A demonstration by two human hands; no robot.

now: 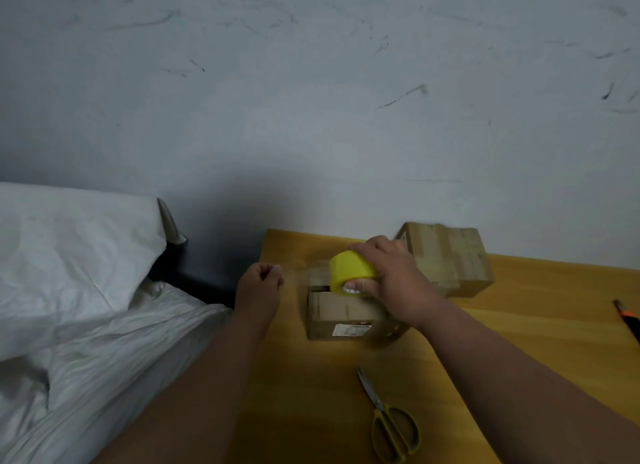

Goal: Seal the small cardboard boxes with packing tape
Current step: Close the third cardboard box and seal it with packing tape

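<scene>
A small cardboard box (341, 316) with a white label on its front sits on the wooden table (519, 325); a gap shows between its top flaps. My right hand (391, 276) grips a yellow roll of packing tape (349, 271) just above the box top. Left of the box, my left hand (259, 287) hovers with fingers curled and thumb pinched against them; a faint blurred strip seems to stretch from it toward the roll, but I cannot tell for sure. More small boxes (450, 255), with tape across them, stand behind by the wall.
Yellow-handled scissors (384, 418) lie near the table's front. An orange and black utility knife (627, 319) lies at the right edge. A bed with white sheets (86, 290) borders the table's left side. The wall rises directly behind the table.
</scene>
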